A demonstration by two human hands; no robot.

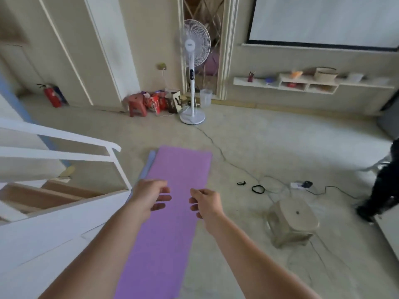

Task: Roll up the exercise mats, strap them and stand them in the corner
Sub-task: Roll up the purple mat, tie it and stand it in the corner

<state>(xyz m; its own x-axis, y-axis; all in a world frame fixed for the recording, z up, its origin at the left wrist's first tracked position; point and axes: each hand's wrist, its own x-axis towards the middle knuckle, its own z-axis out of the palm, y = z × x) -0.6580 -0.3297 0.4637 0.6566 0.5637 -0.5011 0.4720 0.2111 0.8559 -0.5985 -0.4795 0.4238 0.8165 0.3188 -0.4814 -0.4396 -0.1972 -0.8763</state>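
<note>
**Position.** The purple mat (172,169) lies flat and fully unrolled on the floor (259,147), running from 6 o'clock toward 12 o'clock. A second mat (149,160), bluish, lies under it, and only its edge shows along the 9 o'clock side. Two black straps (258,188) lie on the floor at 3 o'clock from the hands, near the stool (293,219).

**Hands.** The left hand (151,195) and the right hand (206,203) are over the middle of the mat. They are apart from each other, with fingers loosely curled, and grip nothing. Whether they touch the mat cannot be told.

**Step in hand (judged).** Start rolling the top mat. Nothing is rolled or strapped yet.

1. Take one short end with both hands, one near each long edge.
2. Make the first turn tight. A loose core probably gives a fat roll that the strap may not close around.
3. Keep both side edges level while rolling. A skewed roll cones and will likely not stand.
4. Roll the purple mat alone and do not drag the lower mat along.
5. Keep the roll clear of the cable (216,145) at 1 o'clock.
</note>
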